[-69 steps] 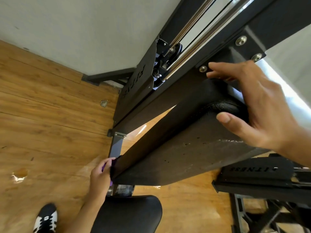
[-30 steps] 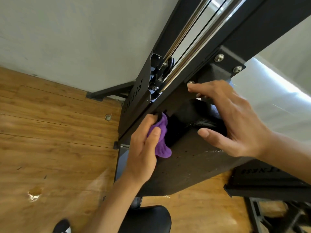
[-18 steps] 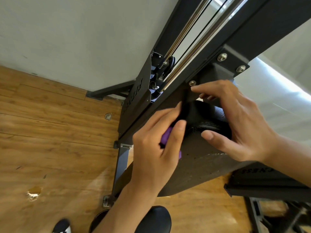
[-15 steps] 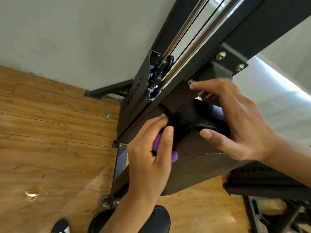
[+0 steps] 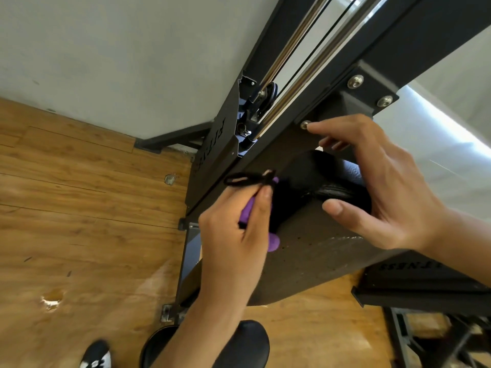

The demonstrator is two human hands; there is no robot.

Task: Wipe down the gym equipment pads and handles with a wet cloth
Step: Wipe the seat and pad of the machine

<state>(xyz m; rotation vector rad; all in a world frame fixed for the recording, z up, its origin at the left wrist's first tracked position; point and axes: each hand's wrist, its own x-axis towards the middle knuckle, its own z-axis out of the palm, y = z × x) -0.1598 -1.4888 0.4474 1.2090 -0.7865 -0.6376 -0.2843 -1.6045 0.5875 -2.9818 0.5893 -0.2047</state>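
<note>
A black padded backrest (image 5: pixel 313 251) of a gym machine slopes across the middle of the view. My left hand (image 5: pixel 233 232) is shut on a purple cloth (image 5: pixel 272 241) and presses it against the pad's upper left side. Only small purple parts of the cloth show between and below the fingers. My right hand (image 5: pixel 382 187) grips the pad's top end, thumb on the side face and fingers over the top near a bolted bracket (image 5: pixel 369 88).
The machine's black frame with steel guide rods and a cable (image 5: pixel 300 49) rises behind the pad. A black seat (image 5: pixel 247 341) sits below. Wooden floor (image 5: pixel 79 221) lies to the left, with a damaged spot (image 5: pixel 50 300) and my shoe (image 5: pixel 95 353). Another black frame part (image 5: pixel 425 282) is at lower right.
My left hand came up from the pad's lower end to its upper part with the purple cloth, then slid slightly back down. My right hand stayed on the pad's top.
</note>
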